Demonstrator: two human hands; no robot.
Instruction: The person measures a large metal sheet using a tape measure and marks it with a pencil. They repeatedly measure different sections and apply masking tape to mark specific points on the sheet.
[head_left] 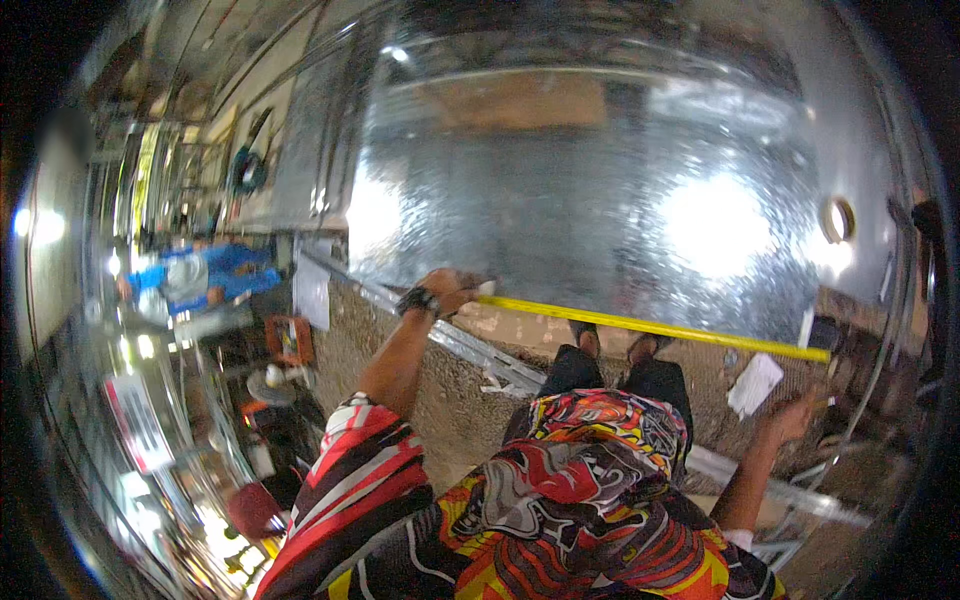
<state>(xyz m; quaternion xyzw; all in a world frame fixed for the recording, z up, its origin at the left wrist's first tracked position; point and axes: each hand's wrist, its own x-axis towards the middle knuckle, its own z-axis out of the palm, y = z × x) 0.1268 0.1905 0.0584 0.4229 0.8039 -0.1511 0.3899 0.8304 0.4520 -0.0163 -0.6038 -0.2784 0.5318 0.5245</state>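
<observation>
Arms are stretched wide apart. Yellow tape measure (pixel 655 328) is spanned along the galvanised metal sheet (pixel 600 190) lower edge; its end is pinched by left hand (pixel 447 291), its far end gripped by right hand (pixel 792 418).

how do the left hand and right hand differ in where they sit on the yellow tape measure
The left hand presses the yellow tape measure at the metal sheet's near edge; the right hand sits lower, below the tape's far end. The left wrist wears a dark band; the right shows none. Both arms are outstretched.
</observation>
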